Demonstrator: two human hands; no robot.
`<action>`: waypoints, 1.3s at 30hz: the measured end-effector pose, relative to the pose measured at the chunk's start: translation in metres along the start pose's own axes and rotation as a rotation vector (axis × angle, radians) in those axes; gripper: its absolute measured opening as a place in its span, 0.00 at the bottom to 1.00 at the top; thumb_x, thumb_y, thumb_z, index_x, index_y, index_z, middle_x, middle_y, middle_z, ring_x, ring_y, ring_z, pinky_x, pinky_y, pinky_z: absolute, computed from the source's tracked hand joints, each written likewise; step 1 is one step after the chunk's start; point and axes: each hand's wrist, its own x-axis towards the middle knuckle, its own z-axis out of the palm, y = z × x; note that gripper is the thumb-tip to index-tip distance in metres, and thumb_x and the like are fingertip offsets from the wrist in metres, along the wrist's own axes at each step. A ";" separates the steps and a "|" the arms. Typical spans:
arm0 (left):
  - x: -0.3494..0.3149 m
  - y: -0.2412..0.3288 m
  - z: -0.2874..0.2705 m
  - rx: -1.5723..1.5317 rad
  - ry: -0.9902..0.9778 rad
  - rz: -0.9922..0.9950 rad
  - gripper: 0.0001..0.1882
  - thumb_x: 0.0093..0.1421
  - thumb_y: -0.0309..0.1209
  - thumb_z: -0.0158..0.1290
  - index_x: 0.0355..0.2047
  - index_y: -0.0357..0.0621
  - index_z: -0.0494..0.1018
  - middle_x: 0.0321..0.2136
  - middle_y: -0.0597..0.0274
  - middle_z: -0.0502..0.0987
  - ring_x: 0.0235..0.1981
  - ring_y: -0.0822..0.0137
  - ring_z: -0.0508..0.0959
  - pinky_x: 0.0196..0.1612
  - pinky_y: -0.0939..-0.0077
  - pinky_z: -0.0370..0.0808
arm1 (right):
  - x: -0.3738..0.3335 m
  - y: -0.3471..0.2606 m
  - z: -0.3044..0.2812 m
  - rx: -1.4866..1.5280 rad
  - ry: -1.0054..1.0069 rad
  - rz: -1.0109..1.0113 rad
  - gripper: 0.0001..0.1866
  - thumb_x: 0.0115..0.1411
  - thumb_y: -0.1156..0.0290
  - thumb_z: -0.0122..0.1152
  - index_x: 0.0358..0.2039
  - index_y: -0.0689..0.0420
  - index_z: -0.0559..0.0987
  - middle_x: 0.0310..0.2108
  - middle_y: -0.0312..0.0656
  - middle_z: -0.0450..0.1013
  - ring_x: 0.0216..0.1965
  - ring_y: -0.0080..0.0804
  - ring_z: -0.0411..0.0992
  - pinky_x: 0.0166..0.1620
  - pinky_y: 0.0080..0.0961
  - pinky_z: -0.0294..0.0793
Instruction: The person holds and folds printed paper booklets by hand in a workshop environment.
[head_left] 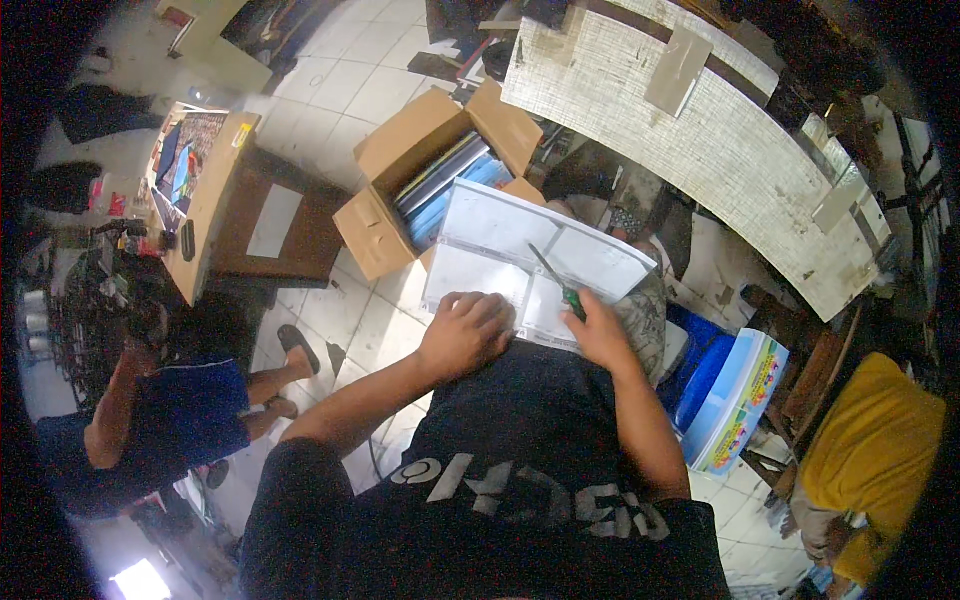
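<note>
A large white sheet (pixel 485 272), printed in panels, lies across my lap. My left hand (pixel 468 335) is closed with bent fingers over its near left edge. In my right hand (pixel 598 330) is a green-handled tool with a long thin blade (pixel 548 265), its tip pointing away over the middle of the sheet. Whether it is a knife or closed scissors, I cannot tell. Just beyond the sheet stands an open cardboard box (pixel 405 155) holding blue and white flat sheets, partly covered by the sheet's far corner.
A wooden table (pixel 225 165) with papers on top stands at left. A person in dark blue shorts (pixel 200 400) sits nearby. At far right is a long pale board (pixel 690 140). Blue printed sheets (pixel 735 400) and a person in yellow (pixel 870 430) are at right.
</note>
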 end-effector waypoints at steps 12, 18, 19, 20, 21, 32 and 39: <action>0.006 -0.004 -0.002 0.065 -0.061 0.006 0.17 0.55 0.42 0.53 0.43 0.52 0.73 0.46 0.65 0.71 0.46 0.65 0.71 0.46 0.63 0.66 | 0.007 0.007 0.002 -0.055 0.007 -0.017 0.20 0.58 0.65 0.57 0.47 0.62 0.68 0.41 0.59 0.71 0.44 0.58 0.70 0.47 0.43 0.68; -0.004 -0.011 0.003 0.135 -0.102 0.009 0.21 0.54 0.47 0.54 0.47 0.56 0.74 0.48 0.63 0.73 0.49 0.62 0.72 0.50 0.58 0.66 | 0.006 0.015 0.007 -0.091 -0.068 0.067 0.25 0.59 0.59 0.56 0.51 0.62 0.67 0.45 0.64 0.70 0.48 0.62 0.69 0.50 0.47 0.68; 0.004 -0.016 -0.002 0.056 -0.062 0.007 0.20 0.53 0.46 0.55 0.45 0.54 0.75 0.45 0.63 0.75 0.45 0.62 0.74 0.48 0.59 0.67 | 0.006 0.018 0.008 -0.052 -0.068 0.007 0.26 0.58 0.60 0.57 0.52 0.62 0.67 0.45 0.64 0.70 0.48 0.62 0.69 0.50 0.47 0.68; 0.008 -0.016 -0.011 -0.031 -0.034 0.003 0.19 0.52 0.45 0.56 0.43 0.53 0.76 0.41 0.64 0.77 0.41 0.62 0.76 0.47 0.60 0.68 | 0.002 0.010 0.005 -0.086 -0.045 -0.010 0.26 0.58 0.61 0.58 0.51 0.64 0.67 0.46 0.63 0.70 0.49 0.61 0.68 0.51 0.46 0.68; 0.023 -0.018 -0.027 -0.053 0.077 -0.010 0.17 0.53 0.44 0.57 0.39 0.52 0.78 0.34 0.64 0.79 0.33 0.63 0.78 0.44 0.62 0.71 | 0.002 0.003 0.002 -0.061 -0.034 -0.011 0.25 0.58 0.61 0.58 0.51 0.64 0.67 0.46 0.63 0.70 0.49 0.60 0.68 0.51 0.45 0.68; 0.351 -0.136 -0.216 -1.218 0.440 -0.405 0.30 0.63 0.55 0.45 0.49 0.40 0.72 0.35 0.59 0.79 0.33 0.68 0.77 0.36 0.72 0.71 | 0.006 0.013 0.009 -0.065 0.024 -0.075 0.27 0.58 0.60 0.57 0.53 0.64 0.67 0.53 0.60 0.66 0.54 0.57 0.65 0.57 0.41 0.64; 0.393 -0.126 -0.221 -1.263 0.283 0.009 0.22 0.69 0.42 0.40 0.56 0.42 0.66 0.46 0.60 0.75 0.45 0.67 0.75 0.50 0.72 0.69 | 0.014 0.016 -0.007 -0.089 -0.107 0.078 0.23 0.59 0.59 0.56 0.46 0.66 0.69 0.47 0.59 0.67 0.51 0.57 0.66 0.55 0.43 0.64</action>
